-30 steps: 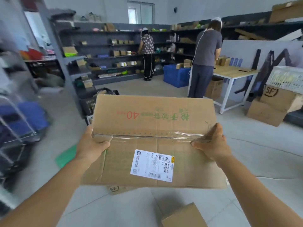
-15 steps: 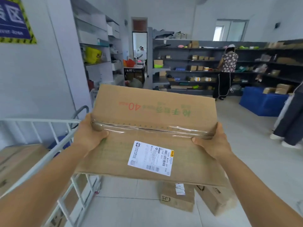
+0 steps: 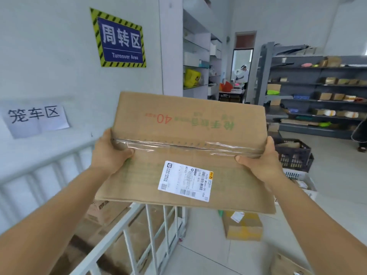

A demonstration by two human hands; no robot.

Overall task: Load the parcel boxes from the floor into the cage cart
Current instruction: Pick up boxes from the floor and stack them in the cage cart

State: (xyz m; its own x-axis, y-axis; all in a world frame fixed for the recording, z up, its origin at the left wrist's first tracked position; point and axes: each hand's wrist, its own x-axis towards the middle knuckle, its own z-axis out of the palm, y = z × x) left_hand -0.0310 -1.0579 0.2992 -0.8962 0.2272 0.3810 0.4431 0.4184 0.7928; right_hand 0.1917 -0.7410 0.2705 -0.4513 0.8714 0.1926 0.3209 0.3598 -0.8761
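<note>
I carry a large flat cardboard parcel box at chest height, taped across the middle, with a white shipping label on its near half. My left hand grips its left edge and my right hand grips its right edge, thumbs on top. Below and to the left stands the white cage cart, its railing in front of me and brown boxes inside. Another parcel box lies on the floor just right of the cart, and a corner of one more shows at the bottom right.
A wall with a blue "Turnover Area" sign rises behind the cart. A dark crate over a white crate stands at the right. Grey shelves line the far right, and a person stands in a far doorway.
I have turned left with the box held in both hands. The cage cart and the wall signs have come into the middle of view, and the shelves have slid to the right.
</note>
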